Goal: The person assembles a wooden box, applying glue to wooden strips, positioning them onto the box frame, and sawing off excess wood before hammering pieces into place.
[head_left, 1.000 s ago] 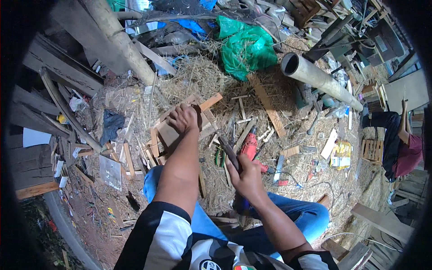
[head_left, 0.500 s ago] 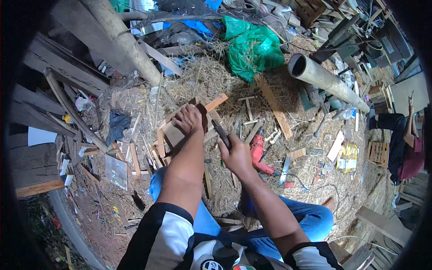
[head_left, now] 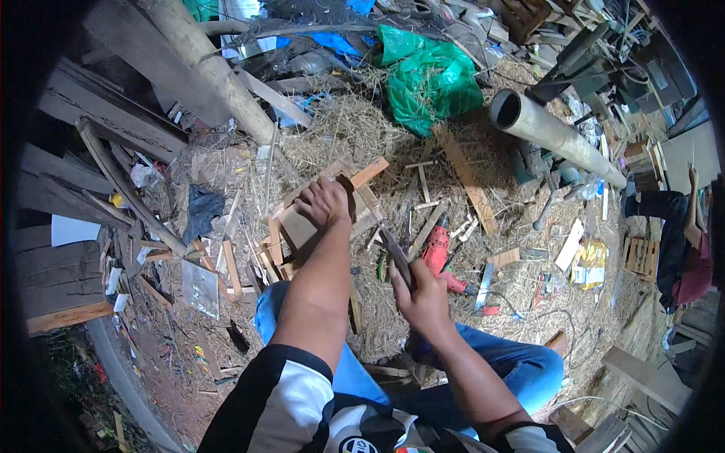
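My left hand (head_left: 326, 202) is closed over the upper edge of a wooden block (head_left: 300, 231), fingers curled around it. A strip of orange-brown wood (head_left: 370, 172) sticks out just beyond that hand. In my right hand (head_left: 424, 300) is a long, narrow dark tool (head_left: 396, 255), gripped at its near end. Its far end points up and left, close to the right side of the wooden block; I cannot tell its exact kind or whether it touches the wood. A red power drill (head_left: 436, 248) lies just past my right hand on the straw-covered ground.
Wood offcuts lie around the block, with a long plank (head_left: 467, 180) beyond. A green plastic bag (head_left: 430, 87) is at the back. A thick pipe (head_left: 559, 140) slants in at right, and a bamboo pole (head_left: 211, 72) at left. Another person (head_left: 680, 241) is at far right.
My right hand has drawn back toward me and slightly right with the dark tool, away from the block. The left hand keeps its hold. The whole view has shifted a little.
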Available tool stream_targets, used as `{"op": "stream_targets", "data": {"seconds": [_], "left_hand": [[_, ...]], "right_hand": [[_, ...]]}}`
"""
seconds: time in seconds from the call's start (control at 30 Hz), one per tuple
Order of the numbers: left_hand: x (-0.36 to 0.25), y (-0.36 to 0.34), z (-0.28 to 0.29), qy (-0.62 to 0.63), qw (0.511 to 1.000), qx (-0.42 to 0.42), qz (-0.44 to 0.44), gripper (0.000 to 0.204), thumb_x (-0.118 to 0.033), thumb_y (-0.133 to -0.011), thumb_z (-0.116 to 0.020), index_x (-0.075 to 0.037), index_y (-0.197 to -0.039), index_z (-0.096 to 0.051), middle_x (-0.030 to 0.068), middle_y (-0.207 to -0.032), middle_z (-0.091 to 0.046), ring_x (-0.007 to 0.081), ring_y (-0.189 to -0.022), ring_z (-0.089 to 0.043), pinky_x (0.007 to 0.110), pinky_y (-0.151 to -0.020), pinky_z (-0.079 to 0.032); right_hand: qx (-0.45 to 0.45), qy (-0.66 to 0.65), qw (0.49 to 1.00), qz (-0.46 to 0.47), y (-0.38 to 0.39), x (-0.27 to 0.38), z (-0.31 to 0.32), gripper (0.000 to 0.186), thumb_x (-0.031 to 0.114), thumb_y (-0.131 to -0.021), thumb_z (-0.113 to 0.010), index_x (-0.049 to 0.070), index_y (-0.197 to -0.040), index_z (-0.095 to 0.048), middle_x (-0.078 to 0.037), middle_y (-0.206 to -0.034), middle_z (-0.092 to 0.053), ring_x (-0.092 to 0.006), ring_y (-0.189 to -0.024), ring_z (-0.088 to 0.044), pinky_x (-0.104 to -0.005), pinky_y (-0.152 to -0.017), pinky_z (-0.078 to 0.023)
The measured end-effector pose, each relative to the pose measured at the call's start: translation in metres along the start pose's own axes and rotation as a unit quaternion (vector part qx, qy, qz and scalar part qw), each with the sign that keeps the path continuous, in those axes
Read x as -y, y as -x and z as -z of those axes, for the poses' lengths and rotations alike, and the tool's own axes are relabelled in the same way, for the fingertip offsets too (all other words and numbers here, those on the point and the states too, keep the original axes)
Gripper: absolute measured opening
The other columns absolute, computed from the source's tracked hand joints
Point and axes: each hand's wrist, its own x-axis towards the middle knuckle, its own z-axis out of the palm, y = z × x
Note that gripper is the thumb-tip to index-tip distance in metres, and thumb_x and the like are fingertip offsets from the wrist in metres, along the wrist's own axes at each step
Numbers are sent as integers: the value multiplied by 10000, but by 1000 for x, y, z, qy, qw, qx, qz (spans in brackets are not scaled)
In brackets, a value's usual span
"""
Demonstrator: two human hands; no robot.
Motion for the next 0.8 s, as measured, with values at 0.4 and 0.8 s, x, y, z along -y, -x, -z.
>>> {"op": "stream_targets", "data": {"seconds": [0.4,0.8], "left_hand": [[-6,9,-1,-14,998,65,5,259,-334,-934,-553,-157,-1074,-679,49,-1145,-691,256,-1188,-562,545,-1053,-312],[-9,-1,-12,-16,1000,10,3,261,-339,-961,-512,-177,-1052,-695,50,-1060,-718,281,-1120,-595,547,-1027,-325]], "right_hand": [[-5,29,999,-25,-17,-11,-26,263,275,-914,-709,26,-969,-646,-266,-714,-650,-481,-712,-665,-542,-619,-536],[19,52,998,-19,-41,-12,-28,338,311,-928,-680,73,-1167,-671,-238,-810,-697,-443,-723,-688,-535,-633,-552]]}}
